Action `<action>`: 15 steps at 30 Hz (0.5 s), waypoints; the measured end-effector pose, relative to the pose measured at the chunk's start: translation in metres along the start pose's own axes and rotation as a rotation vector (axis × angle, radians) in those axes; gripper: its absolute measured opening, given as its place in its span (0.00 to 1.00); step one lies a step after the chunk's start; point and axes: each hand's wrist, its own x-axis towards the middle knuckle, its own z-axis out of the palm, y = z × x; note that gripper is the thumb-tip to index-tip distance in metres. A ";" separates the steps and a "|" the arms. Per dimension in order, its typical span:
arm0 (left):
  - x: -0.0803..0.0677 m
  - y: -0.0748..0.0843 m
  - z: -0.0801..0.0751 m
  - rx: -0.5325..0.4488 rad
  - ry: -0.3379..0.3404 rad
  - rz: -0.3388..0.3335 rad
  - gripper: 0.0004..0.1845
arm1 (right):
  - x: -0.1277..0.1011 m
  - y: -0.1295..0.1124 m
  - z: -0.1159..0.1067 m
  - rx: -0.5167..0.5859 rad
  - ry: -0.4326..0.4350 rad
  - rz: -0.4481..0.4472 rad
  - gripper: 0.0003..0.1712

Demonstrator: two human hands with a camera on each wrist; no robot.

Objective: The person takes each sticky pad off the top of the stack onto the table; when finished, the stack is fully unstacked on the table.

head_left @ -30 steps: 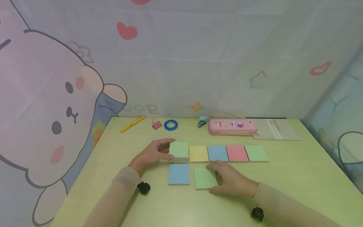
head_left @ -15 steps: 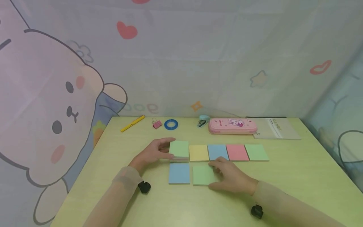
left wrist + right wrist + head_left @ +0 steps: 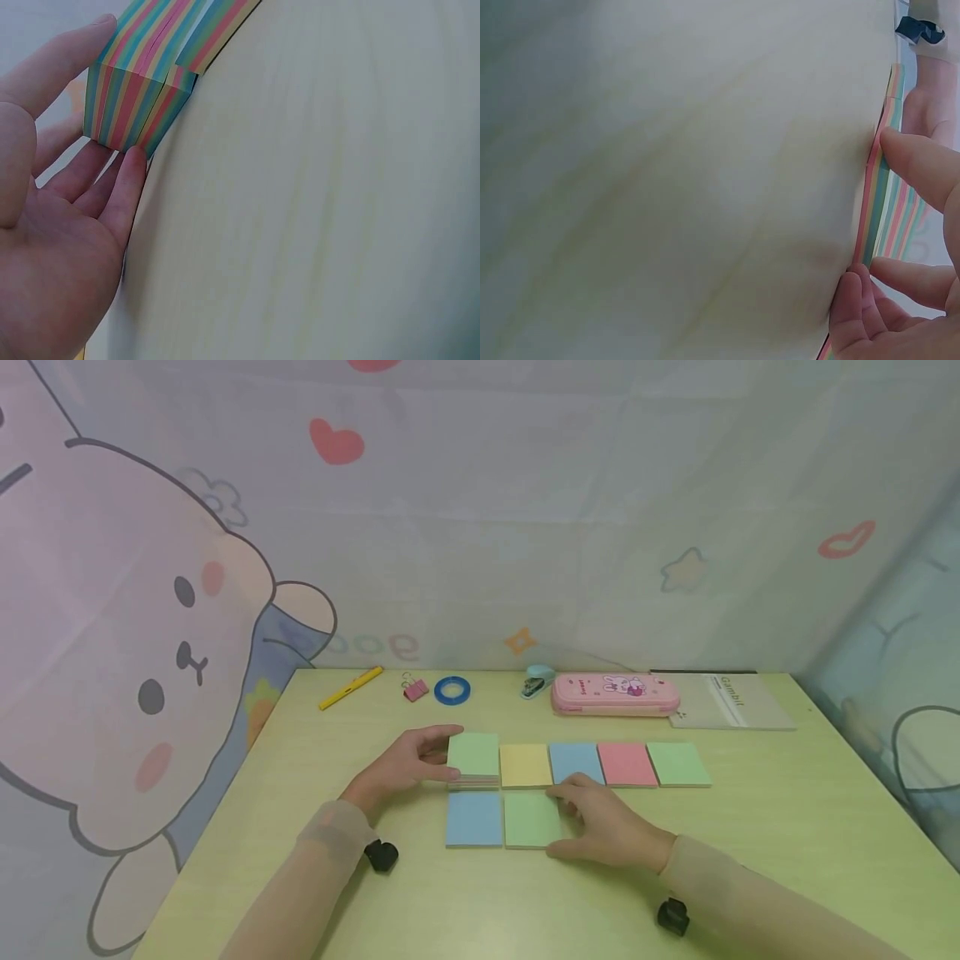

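The left hand grips the thick pad at the left end of the back row, thumb on its far edge and fingers along its near side; the left wrist view shows the pad's striped edge held between them. The right hand rests on the table with its fingers lightly curled against the right edge of the green pad; whether they pinch it or only push it cannot be told. That green pad lies in the front row, just beside a blue pad on its left.

Right of the thick pad, the back row runs yellow, blue, pink and green, edge to edge.

Along the far edge lie a yellow pen, a binder clip, a tape roll, a small stapler, a pink case and a grey notebook.
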 end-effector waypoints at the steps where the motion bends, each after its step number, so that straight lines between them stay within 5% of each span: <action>1: 0.000 0.000 0.000 -0.001 -0.001 0.000 0.43 | 0.000 0.000 0.000 -0.002 0.001 -0.002 0.46; 15: 0.000 0.000 0.000 -0.024 -0.004 0.002 0.43 | 0.007 -0.005 -0.014 0.085 0.048 0.038 0.42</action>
